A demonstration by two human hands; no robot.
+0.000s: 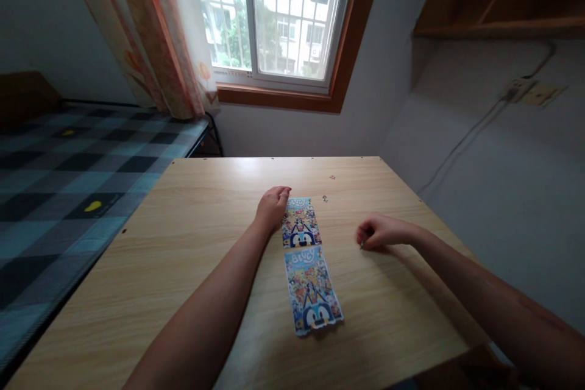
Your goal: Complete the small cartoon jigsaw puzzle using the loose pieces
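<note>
A jigsaw puzzle (302,224) with a blue cartoon dog lies flat on the wooden table (192,256). Just below it is a paper picture (311,289) of the same design, its lower edge ragged. My left hand (273,206) rests at the puzzle's upper left edge, fingers together; whether anything is under them is hidden. To the right of the puzzle, my right hand (378,231) is closed in a pinch on a small puzzle piece (362,245) at the tabletop. Beyond the puzzle lie small loose pieces (325,198) and a reddish one (332,177).
A bed (91,164) with a checked cover stands left of the table. Behind are a curtain (159,36) and a barred window (292,18). On the right wall are a shelf (498,27) and a socket (542,94) with a cable.
</note>
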